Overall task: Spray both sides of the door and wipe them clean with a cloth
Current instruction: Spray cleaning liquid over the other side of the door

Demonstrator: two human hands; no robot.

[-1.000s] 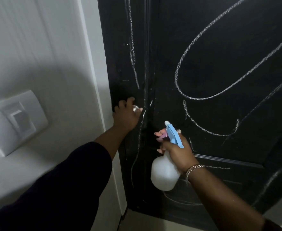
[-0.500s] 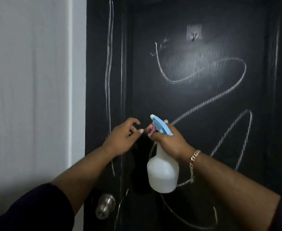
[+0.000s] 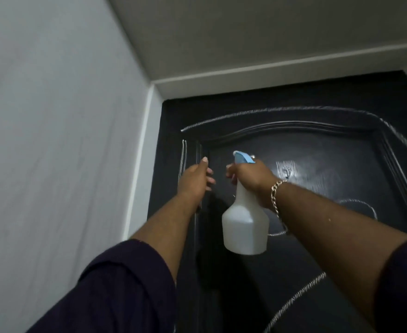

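A black panelled door (image 3: pixel 318 188) marked with white chalk lines fills the lower right of the view. My right hand (image 3: pixel 250 175) grips the neck of a white spray bottle (image 3: pixel 244 227) with a blue trigger head, held up in front of the door's upper panel with the nozzle toward the door. My left hand (image 3: pixel 195 180) is raised just left of the bottle, fingers loosely extended near the door's left edge, holding nothing. No cloth is in view.
A white wall (image 3: pixel 60 140) runs along the left, meeting the white door frame (image 3: pixel 140 164). The ceiling (image 3: pixel 245 32) is overhead. A small hook plate (image 3: pixel 286 168) sits on the door's upper panel.
Both hands and the bottle have risen from knob height to the top of the door. My left hand let go of the knob. The view tilted upward to the ceiling.
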